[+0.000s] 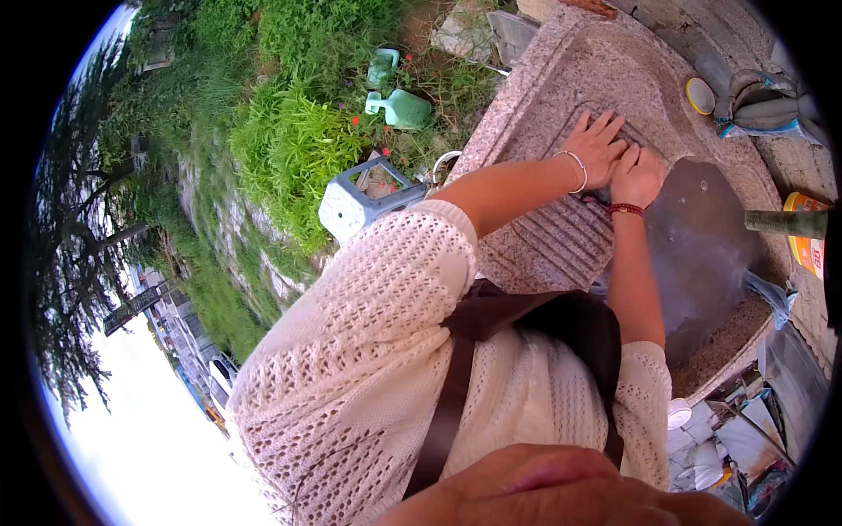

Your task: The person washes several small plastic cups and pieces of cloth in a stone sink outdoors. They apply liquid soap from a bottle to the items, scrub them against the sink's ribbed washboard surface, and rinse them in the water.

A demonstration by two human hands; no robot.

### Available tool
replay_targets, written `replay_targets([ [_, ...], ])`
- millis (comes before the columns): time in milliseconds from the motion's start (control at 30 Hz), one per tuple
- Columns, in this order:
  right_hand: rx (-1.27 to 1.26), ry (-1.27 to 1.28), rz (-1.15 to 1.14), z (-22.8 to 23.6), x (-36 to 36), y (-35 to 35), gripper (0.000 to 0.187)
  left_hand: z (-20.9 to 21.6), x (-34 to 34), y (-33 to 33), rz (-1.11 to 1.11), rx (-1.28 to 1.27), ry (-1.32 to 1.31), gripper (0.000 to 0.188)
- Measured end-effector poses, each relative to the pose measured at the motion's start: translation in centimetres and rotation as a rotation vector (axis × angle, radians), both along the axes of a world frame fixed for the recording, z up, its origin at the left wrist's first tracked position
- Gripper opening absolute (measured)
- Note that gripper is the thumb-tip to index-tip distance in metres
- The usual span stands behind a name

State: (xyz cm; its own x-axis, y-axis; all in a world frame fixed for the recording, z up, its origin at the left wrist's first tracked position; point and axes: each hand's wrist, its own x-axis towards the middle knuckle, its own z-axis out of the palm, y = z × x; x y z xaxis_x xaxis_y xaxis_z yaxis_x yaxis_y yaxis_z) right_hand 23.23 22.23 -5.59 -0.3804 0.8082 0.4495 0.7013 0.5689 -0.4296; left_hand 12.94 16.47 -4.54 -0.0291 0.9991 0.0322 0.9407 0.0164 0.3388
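My left hand, with a silver bangle at the wrist, lies on the ribbed washboard slope of a speckled stone basin. Its fingers are stretched out and somewhat apart. Close against it on the right, my right hand is bent down with its fingers curled in; a red bead bracelet circles that wrist. A small dark, reddish bit shows under the wrists, too little of it to name. What the right fingers hold, if anything, is hidden. Cloudy grey water fills the basin's hollow beside the right forearm.
A greenish pole-like thing juts over the water in front of a yellow-and-white bucket. Grey-blue cloth hangs on the basin's right rim. A plastic stool and green jugs stand left among plants.
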Motion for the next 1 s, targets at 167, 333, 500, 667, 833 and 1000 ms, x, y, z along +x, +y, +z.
replay_targets([
  [167,-0.142,0.198,0.135,-0.4,0.3,-2.9,0.019,0.0,-0.2,-2.8,0.038,-0.137,-0.049,0.044],
  [333,-0.234,0.218,0.390,2.1,5.6,-10.0,0.020,1.2,4.8,-12.5,-0.124,-0.211,-0.244,0.047],
  [500,-0.101,-0.046,0.094,-0.9,1.9,-1.9,0.022,0.4,2.0,-3.2,0.037,-0.150,-0.022,0.044],
  [667,-0.059,-0.085,-0.053,-0.2,-0.2,-0.6,0.024,0.8,0.0,-0.8,0.122,-0.189,0.013,0.047],
  [833,-0.304,0.244,0.338,2.4,4.7,-7.8,0.022,3.6,1.4,-8.2,-0.183,-0.335,-0.171,0.054],
  [1000,-0.189,0.016,0.433,1.9,4.3,-7.3,0.018,1.0,3.1,-10.3,-0.135,-0.152,-0.145,0.059],
])
